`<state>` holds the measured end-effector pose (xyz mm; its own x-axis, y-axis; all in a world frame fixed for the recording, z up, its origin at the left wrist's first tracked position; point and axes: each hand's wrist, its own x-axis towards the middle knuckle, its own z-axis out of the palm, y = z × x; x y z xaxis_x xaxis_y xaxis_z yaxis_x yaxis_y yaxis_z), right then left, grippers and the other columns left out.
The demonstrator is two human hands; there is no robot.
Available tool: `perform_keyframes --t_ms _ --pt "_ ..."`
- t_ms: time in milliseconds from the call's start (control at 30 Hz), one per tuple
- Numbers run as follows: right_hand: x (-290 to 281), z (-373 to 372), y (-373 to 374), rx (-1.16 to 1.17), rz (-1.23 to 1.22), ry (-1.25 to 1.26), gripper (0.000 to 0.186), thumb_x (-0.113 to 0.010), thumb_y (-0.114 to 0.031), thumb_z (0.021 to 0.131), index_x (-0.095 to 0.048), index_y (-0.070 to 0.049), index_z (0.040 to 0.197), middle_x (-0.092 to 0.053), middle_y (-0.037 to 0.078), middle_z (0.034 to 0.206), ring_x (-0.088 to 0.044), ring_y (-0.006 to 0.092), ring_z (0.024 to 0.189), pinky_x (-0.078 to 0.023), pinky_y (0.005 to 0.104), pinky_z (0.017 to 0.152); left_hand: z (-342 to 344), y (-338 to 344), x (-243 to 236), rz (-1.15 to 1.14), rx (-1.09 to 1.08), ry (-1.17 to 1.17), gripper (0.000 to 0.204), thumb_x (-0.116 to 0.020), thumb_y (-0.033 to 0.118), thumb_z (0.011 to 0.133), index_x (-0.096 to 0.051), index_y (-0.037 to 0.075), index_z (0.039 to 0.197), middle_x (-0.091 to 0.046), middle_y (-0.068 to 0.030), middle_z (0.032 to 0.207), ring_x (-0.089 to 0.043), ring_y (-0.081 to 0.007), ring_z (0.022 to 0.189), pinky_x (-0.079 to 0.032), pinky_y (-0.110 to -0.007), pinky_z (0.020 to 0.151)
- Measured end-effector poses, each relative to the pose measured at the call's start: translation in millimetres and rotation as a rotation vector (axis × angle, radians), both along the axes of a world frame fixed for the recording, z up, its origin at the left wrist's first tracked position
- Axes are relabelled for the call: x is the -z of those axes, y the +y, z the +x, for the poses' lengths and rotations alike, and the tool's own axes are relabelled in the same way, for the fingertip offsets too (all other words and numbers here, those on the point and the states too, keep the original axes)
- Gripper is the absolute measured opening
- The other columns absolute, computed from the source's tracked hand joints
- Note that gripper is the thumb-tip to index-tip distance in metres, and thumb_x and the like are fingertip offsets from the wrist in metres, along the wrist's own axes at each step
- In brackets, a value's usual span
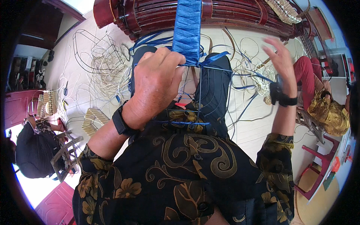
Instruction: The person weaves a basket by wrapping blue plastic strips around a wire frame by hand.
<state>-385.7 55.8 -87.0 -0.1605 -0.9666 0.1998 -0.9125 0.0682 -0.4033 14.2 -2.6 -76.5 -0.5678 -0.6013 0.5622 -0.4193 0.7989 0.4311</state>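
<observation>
Head camera looks steeply down, close over the lap.

1 blue woven band, 1 wire frame, approx 2 woven panels.
</observation>
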Motion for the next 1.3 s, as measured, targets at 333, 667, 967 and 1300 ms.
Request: perform_keyframes --t_ms 333,667,967,1300 --pt "8.2 158.6 -71.9 -0.722 0.696 -1.063 0.018 -0.068 -0.003 0.089 -0.074 -0.002 0.105 -0.074 0.005 0.096 -0.068 0.0123 0.082 -0.054 0.0268 0.079 5.1 -5.0 -2.1 0.020 0.023 0.000 0.014 -0.072 0.003 0.080 -0.065 0.006 0.092 -0.059 -0.0103 0.080 -0.060 -0.0315 0.070 -0.048 -0.038 0.064" --pt "13.0 159.7 -67.1 -0.779 0.626 -0.922 0.020 -0.080 -0.005 0.082 -0.078 -0.006 0.101 -0.075 0.001 0.097 -0.067 0.0118 0.089 -0.052 0.0279 0.082 10.2 -10.5 -6.4 0.152 0.094 -0.005 0.012 -0.069 0.001 0.083 -0.061 0.003 0.091 -0.060 -0.0126 0.080 -0.063 -0.0315 0.071 -0.049 -0.038 0.063" --pt "8.2 165.3 -75.0 -0.766 0.805 -0.939 0.025 -0.074 -0.008 0.088 -0.074 -0.003 0.113 -0.074 0.005 0.100 -0.065 0.0113 0.086 -0.050 0.0235 0.079 5.9 -6.2 -4.1 0.105 0.034 -0.050 0.014 -0.070 0.002 0.080 -0.061 0.005 0.091 -0.057 -0.0116 0.081 -0.060 -0.0306 0.070 -0.047 -0.039 0.062" --pt "83.4 128.1 -93.0 -0.877 0.976 -1.629 0.031 -0.059 -0.008 0.099 -0.061 0.005 0.127 -0.069 0.018 0.114 -0.065 0.0125 0.076 -0.051 0.0215 0.064 2.4 -7.6 -3.6 0.027 0.038 -0.024 0.012 -0.069 0.003 0.079 -0.063 0.007 0.087 -0.054 -0.0094 0.078 -0.055 -0.0302 0.071 -0.043 -0.040 0.064"
